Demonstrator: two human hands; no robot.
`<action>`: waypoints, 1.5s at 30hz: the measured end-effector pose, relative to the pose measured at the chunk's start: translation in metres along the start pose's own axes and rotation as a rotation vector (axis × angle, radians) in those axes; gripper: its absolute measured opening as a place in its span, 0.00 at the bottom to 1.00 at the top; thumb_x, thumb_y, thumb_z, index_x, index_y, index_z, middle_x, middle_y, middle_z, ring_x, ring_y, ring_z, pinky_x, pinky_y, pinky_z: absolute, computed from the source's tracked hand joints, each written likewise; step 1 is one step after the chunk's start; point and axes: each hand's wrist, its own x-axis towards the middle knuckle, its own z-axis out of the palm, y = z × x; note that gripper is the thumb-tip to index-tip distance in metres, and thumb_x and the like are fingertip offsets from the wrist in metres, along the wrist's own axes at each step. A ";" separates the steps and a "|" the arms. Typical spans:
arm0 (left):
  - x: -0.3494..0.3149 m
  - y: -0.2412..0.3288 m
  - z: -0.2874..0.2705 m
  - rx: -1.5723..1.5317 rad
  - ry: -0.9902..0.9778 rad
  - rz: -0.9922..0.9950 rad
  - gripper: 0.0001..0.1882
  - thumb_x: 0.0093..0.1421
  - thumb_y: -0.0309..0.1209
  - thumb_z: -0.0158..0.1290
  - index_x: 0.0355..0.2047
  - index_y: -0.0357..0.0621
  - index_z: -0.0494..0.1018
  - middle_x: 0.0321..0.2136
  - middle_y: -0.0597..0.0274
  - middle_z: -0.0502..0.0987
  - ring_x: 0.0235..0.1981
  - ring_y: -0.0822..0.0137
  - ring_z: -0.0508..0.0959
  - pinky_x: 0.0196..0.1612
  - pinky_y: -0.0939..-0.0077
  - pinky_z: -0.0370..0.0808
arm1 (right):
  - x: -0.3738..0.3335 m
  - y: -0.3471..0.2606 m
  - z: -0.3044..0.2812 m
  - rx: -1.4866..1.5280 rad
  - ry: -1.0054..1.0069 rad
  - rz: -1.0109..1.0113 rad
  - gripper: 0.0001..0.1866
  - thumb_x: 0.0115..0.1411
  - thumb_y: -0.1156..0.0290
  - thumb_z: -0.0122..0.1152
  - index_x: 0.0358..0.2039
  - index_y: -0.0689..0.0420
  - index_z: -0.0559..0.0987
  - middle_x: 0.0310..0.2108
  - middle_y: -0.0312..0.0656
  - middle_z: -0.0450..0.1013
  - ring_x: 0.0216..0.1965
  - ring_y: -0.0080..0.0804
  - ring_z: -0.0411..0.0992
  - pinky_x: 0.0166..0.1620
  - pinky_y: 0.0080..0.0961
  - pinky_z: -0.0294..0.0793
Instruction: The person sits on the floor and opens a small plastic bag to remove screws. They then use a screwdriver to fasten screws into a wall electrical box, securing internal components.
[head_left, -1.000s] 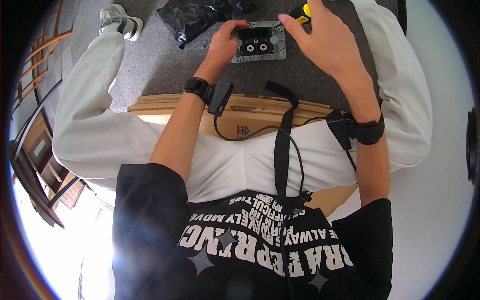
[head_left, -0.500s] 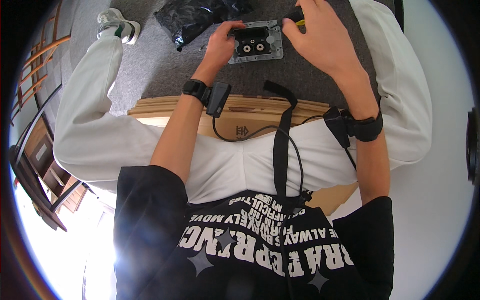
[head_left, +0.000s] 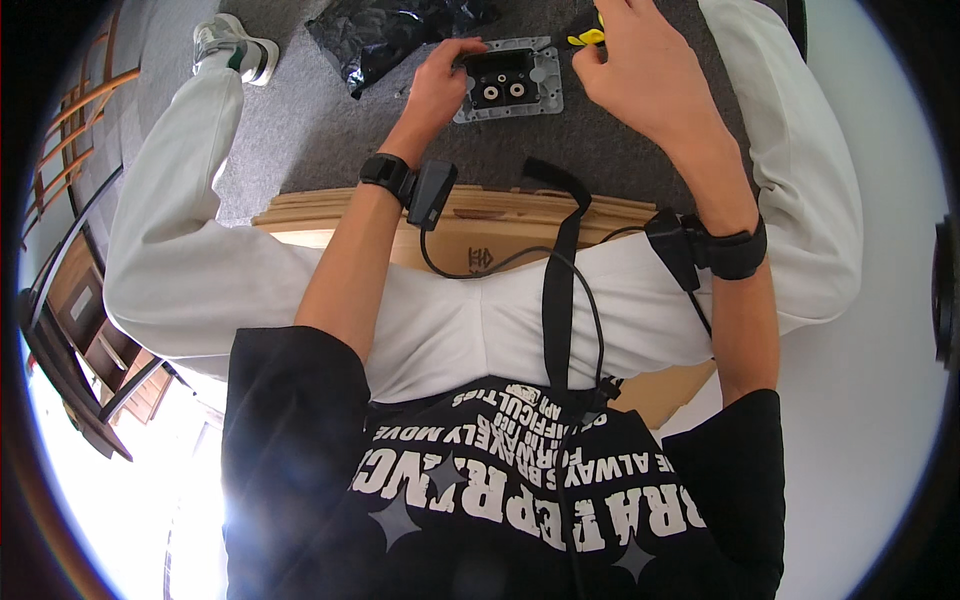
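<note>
A grey rectangular metal housing [head_left: 548,98] lies on the dark grey carpet, with a black recess and two pale round rings in its middle. My left hand [head_left: 440,86] grips its left edge, fingers over the far corner and thumb hidden. Right of the housing, my right hand [head_left: 650,80] is closed round a black-and-yellow tool [head_left: 586,38]. Only part of that tool shows beside the thumb, and its kind cannot be made out. The right hand is apart from the housing.
A crumpled black plastic bag [head_left: 365,50] lies beyond my left hand. Flattened cardboard [head_left: 340,205] is stacked between my white-trousered legs. Cables and a black strap [head_left: 565,300] run from my wrist devices over my lap. A white wall [head_left: 880,420] stands to the right.
My right hand has drawn slightly back from the housing's right edge, and more of the tool's yellow part shows. My left hand still holds the housing.
</note>
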 end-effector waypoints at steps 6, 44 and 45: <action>-0.001 -0.004 0.001 0.030 0.003 -0.002 0.22 0.63 0.16 0.44 0.54 0.48 0.75 0.62 0.60 0.75 0.66 0.53 0.72 0.66 0.58 0.70 | 0.017 -0.014 -0.015 -0.165 -0.372 0.346 0.22 0.64 0.61 0.60 0.54 0.63 0.77 0.40 0.57 0.76 0.46 0.55 0.78 0.43 0.45 0.79; 0.000 -0.008 0.003 0.025 0.006 -0.022 0.24 0.61 0.15 0.43 0.55 0.49 0.76 0.62 0.62 0.75 0.66 0.54 0.71 0.67 0.58 0.70 | 0.011 0.007 -0.002 -0.180 -0.211 0.212 0.16 0.69 0.57 0.58 0.42 0.58 0.80 0.25 0.52 0.78 0.30 0.55 0.80 0.32 0.46 0.79; 0.001 -0.008 0.003 0.020 0.012 -0.011 0.24 0.62 0.15 0.43 0.54 0.49 0.76 0.62 0.62 0.75 0.65 0.54 0.72 0.67 0.58 0.70 | 0.010 0.007 -0.003 -0.077 -0.098 0.099 0.15 0.67 0.59 0.60 0.43 0.59 0.79 0.29 0.53 0.78 0.34 0.55 0.79 0.36 0.46 0.78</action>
